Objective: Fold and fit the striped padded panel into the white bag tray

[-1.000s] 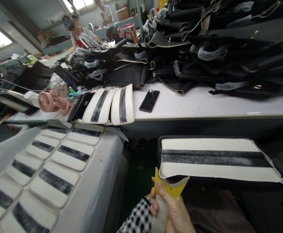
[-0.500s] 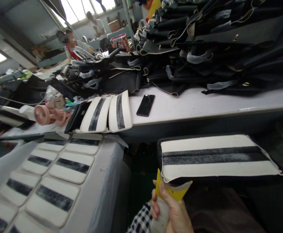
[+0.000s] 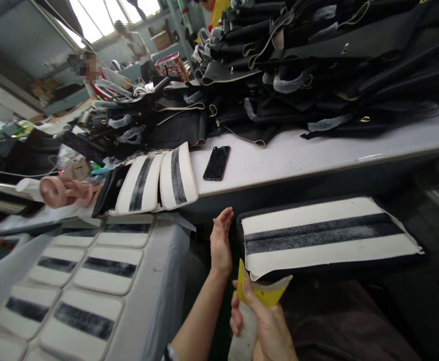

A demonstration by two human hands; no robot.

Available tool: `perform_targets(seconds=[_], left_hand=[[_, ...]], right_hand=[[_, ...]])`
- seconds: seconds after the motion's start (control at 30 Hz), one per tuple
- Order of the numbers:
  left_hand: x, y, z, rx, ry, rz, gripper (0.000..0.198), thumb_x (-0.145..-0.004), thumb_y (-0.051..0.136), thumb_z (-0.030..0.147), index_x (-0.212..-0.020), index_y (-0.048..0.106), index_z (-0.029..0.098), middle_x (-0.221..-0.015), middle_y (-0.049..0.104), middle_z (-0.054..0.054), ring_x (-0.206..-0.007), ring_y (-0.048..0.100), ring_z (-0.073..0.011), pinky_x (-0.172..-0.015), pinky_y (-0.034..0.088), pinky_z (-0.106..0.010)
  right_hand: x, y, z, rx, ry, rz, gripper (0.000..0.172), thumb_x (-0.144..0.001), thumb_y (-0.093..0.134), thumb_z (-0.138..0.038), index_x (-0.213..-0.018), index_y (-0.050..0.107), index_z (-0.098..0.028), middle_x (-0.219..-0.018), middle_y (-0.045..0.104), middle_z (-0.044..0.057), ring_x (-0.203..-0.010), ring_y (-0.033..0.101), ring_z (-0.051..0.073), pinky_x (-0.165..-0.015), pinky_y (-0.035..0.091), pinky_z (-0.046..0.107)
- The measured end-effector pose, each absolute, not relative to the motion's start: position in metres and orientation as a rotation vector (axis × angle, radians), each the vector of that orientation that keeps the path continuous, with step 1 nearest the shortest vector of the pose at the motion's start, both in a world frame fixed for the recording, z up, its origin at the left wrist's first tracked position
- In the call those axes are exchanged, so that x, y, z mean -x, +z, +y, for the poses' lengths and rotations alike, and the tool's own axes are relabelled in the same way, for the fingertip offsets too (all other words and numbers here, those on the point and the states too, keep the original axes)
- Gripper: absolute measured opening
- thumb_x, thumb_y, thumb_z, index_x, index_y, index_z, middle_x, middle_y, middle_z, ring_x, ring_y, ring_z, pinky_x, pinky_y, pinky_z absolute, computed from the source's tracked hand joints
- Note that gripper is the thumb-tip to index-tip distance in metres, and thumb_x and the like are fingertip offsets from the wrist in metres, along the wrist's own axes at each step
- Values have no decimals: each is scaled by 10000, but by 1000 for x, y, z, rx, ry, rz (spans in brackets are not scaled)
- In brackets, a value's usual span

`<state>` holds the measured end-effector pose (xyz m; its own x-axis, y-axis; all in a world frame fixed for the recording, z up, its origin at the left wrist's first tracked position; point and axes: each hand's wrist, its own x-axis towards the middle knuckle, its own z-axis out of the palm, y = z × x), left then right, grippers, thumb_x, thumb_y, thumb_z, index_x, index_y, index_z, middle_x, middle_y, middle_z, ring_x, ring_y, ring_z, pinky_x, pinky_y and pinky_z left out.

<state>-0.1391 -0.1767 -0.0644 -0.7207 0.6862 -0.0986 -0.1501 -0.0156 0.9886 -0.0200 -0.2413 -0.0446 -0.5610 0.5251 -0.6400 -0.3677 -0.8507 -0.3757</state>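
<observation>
White table [image 3: 268,163] beyond, a yellow tool [image 3: 269,297] sits inside the right grip [image 3: 268,323].

The right hand [image 3: 270,321] grips a yellow scraper [image 3: 270,297] near a striped panel [image 3: 317,235], by its near-left corner; the left hand [image 3: 221,245] is beside the panel's left edge. A phone [image 3: 216,163] lies near the workbench [image 3: 264,165] edge.

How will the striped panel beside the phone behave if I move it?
Probably flexible rather than floppy: the panel bows gently. Likely light, as it looks thin. It may drop if pushed toward you, lying at the front of the table.
</observation>
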Motion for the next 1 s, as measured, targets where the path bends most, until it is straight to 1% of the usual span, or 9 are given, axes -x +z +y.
perform_targets(seconds=[0.07,0.1,0.2,0.3,0.4,0.87,1.0], left_hand=[[138,-52,-174,-880,1684,1707,525,-1002,302,540,-1303,567,201,-1389,542,-92,-1326,454,-214,-1168,284,-398],[136,-46,-174,-1027,1605,1752,490,-1004,335,512,-1298,578,203,-1388,542,-85,-1330,446,-213,-1169,277,-392],[131,-34,-171,-1210,1479,1875,429,-1014,362,449,-1252,616,198,-1348,568,-80,-1298,471,-211,-1142,316,-384],[130,-33,-170,-1191,1468,1909,406,-1021,356,412,-1235,625,196,-1321,584,-77,-1270,496,-209,-1116,349,-377],[131,-35,-169,-1163,1468,1917,394,-1026,351,390,-1226,629,196,-1309,593,-72,-1259,506,-202,-1111,356,-365],[128,-37,-166,-1067,1449,1981,364,-1020,375,363,-1190,660,211,-1293,614,-59,-1253,519,-210,-1114,356,-367],[125,-36,-162,-1055,1443,2030,356,-1020,377,353,-1170,665,207,-1268,628,-58,-1229,534,-209,-1096,368,-362]], right_hand=[[20,-41,-240,1158,2341,-236,506,-654,822,-561,-821,649,-116,-605,580,18,-400,423,79,-375,333,225],[20,-39,-239,1182,2333,-238,507,-643,829,-559,-795,637,-115,-596,579,21,-393,421,81,-366,332,226],[17,-37,-234,1200,2365,-269,508,-637,834,-555,-784,622,-117,-584,581,22,-385,429,90,-355,346,231],[13,-37,-229,1189,2430,-293,501,-674,815,-552,-820,633,-109,-594,590,24,-375,434,86,-349,359,227],[10,-36,-224,1186,2480,-315,493,-697,799,-550,-809,640,-97,-591,590,23,-361,433,76,-341,363,218],[-1,-44,-208,1200,2654,-406,515,-690,790,-562,-834,644,-89,-535,585,14,-337,458,101,-332,378,221],[-3,-45,-201,1187,2664,-466,526,-688,777,-595,-803,660,-96,-521,583,18,-336,461,108,-335,382,228]])
